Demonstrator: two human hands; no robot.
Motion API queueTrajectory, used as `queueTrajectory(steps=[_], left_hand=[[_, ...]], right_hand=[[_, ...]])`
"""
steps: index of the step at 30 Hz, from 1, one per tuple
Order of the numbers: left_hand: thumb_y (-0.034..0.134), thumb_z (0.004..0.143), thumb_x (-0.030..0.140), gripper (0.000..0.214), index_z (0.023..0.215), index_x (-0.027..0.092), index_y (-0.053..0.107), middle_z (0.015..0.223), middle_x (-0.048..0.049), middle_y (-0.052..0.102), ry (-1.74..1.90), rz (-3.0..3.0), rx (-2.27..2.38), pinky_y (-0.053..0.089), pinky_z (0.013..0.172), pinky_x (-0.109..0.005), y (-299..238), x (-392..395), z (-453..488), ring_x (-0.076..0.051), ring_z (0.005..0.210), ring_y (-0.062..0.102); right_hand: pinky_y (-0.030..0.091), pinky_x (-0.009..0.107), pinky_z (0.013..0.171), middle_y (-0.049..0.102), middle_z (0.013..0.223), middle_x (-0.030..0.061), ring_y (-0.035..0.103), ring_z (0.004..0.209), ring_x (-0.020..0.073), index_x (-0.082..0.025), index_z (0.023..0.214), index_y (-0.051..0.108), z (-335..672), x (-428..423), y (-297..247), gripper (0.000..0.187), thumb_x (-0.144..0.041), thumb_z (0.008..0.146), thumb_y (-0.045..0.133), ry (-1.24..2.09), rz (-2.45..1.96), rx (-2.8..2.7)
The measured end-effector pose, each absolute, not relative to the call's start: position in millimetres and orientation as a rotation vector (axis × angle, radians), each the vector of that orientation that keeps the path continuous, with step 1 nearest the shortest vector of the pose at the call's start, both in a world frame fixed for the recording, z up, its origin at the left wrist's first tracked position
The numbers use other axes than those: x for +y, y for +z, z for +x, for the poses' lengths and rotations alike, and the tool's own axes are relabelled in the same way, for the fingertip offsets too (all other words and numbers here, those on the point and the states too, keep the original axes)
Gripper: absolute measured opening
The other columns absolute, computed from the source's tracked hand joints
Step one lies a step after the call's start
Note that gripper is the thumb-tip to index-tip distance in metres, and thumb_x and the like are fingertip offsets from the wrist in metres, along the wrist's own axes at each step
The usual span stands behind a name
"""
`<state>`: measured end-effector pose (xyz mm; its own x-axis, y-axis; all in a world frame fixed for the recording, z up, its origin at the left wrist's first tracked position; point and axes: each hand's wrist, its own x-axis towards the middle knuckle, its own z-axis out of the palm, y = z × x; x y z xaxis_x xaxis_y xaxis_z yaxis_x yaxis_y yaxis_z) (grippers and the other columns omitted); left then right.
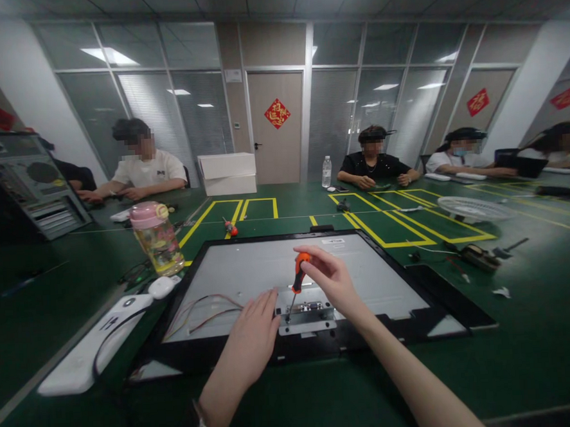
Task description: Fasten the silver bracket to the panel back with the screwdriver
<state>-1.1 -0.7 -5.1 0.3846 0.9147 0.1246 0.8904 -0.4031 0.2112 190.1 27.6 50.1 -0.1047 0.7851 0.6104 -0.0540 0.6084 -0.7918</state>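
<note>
Counter [540, 366], green and marked with yellow tape [410, 243], spreads around my work. On it, straight in front of me, lies a flat panel [376, 279], grey back upward, its long axis running left to right across my front. My hands come in over its near edge, one on either side of the middle. The left hand [253, 325] lies palm down with its fingers extended and nearly together, grasping nothing; the right hand [335, 281] is raised higher, its thumb and fingers pinching a handle.

Between them, close to the panel's near edge, sits a silver bracket [307, 328], its long axis also left to right. The left fingertips are at its left end; whether they press on it or only rest beside it, I cannot tell. Over the bracket slants an orange-and-black screwdriver [297, 282], handle up in my right hand, shaft leaning down leftward and toward me. So the right hand has the tool, yet the left is nearer to the tip [288, 317], which comes down at the bracket's left end. That lean, I judge, matters most: the shaft is tilted, not upright. Whether the tip sits in a screw is too small to tell.
</note>
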Motion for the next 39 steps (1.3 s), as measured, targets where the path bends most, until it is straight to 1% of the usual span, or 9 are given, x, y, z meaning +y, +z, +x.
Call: queueTrajectory(steps=[6,11,14,16,21,26,29,34,39], left_hand=[[0.032,0.098,0.029,0.050,0.144,0.012,0.037,0.148,-0.0122,0.041,0.346,2.537,1.640,0.031,0.114,-0.045,-7.3,-0.4,-2.4,-0.025,0.136,0.042],[0.033,0.097,0.030,0.049,0.144,0.014,0.038,0.148,-0.0118,0.042,0.355,2.534,1.651,0.031,0.114,-0.046,-5.1,-1.6,-1.7,-0.025,0.135,0.043],[0.032,0.097,0.030,0.050,0.145,0.013,0.036,0.149,-0.0118,0.041,0.336,2.527,1.652,0.030,0.114,-0.045,-4.0,-1.5,-1.2,-0.024,0.136,0.041],[0.031,0.098,0.030,0.051,0.145,0.013,0.035,0.149,-0.0117,0.040,0.316,2.519,1.649,0.029,0.115,-0.045,-2.6,-1.7,-0.9,-0.024,0.137,0.040],[0.031,0.098,0.029,0.051,0.146,0.013,0.035,0.150,-0.0117,0.039,0.293,2.514,1.648,0.028,0.116,-0.045,0.2,-2.7,-0.1,-0.023,0.138,0.039],[0.031,0.097,0.029,0.051,0.145,0.012,0.036,0.149,-0.0118,0.040,0.319,2.509,1.646,0.029,0.115,-0.046,-2.6,-1.6,-0.7,-0.024,0.137,0.039],[0.031,0.097,0.030,0.051,0.145,0.013,0.036,0.149,-0.0114,0.041,0.349,2.504,1.638,0.029,0.115,-0.047,-4.4,-1.0,-1.7,-0.024,0.137,0.039],[0.032,0.098,0.030,0.050,0.144,0.013,0.037,0.149,-0.0121,0.041,0.356,2.507,1.631,0.029,0.115,-0.046,-5.1,-1.1,-1.8,-0.024,0.137,0.040],[0.034,0.097,0.028,0.050,0.144,0.013,0.037,0.149,-0.0125,0.041,0.352,2.501,1.640,0.030,0.115,-0.046,-3.1,-2.4,-1.0,-0.024,0.137,0.040]], right_hand=[[0.053,0.038,0.085,0.071,0.097,0.0045,0.066,0.091,0.0201,-0.027,0.109,0.069,190.8,25.6,54.2,0.024,-0.038,0.090,0.059,0.917,-0.597,-1.494],[0.051,0.027,0.070,0.065,0.088,0.0009,0.061,0.076,0.0140,-0.026,0.093,0.073,189.5,28.2,50.6,0.015,-0.032,0.080,0.072,0.928,-0.581,-1.432],[0.050,0.026,0.067,0.063,0.086,-0.0001,0.059,0.073,0.0133,-0.025,0.088,0.073,189.5,31.1,46.6,0.012,-0.033,0.079,0.073,0.992,-0.548,-1.401],[0.051,0.028,0.071,0.065,0.085,0.0002,0.061,0.076,0.0144,-0.025,0.090,0.073,189.8,32.3,45.2,0.014,-0.035,0.080,0.072,1.045,-0.539,-1.390],[0.050,0.040,0.089,0.071,0.098,0.0051,0.065,0.094,0.0202,-0.027,0.110,0.069,189.9,31.1,46.7,0.027,-0.040,0.086,0.065,1.161,-0.507,-1.412],[0.049,0.042,0.092,0.072,0.102,0.0057,0.065,0.098,0.0215,-0.027,0.112,0.068,190.1,30.5,47.2,0.028,-0.040,0.087,0.064,1.201,-0.484,-1.413],[0.049,0.040,0.090,0.072,0.098,0.0047,0.065,0.096,0.0206,-0.027,0.110,0.070,190.4,31.2,46.7,0.027,-0.039,0.086,0.066,1.186,-0.507,-1.398],[0.050,0.028,0.074,0.066,0.086,-0.0001,0.061,0.077,0.0146,-0.028,0.094,0.074,189.6,32.5,45.1,0.019,-0.037,0.078,0.074,1.032,-0.593,-1.376],[0.049,0.029,0.077,0.065,0.091,0.0013,0.060,0.082,0.0153,-0.028,0.100,0.073,189.4,32.2,45.7,0.021,-0.040,0.084,0.067,0.962,-0.621,-1.427]])
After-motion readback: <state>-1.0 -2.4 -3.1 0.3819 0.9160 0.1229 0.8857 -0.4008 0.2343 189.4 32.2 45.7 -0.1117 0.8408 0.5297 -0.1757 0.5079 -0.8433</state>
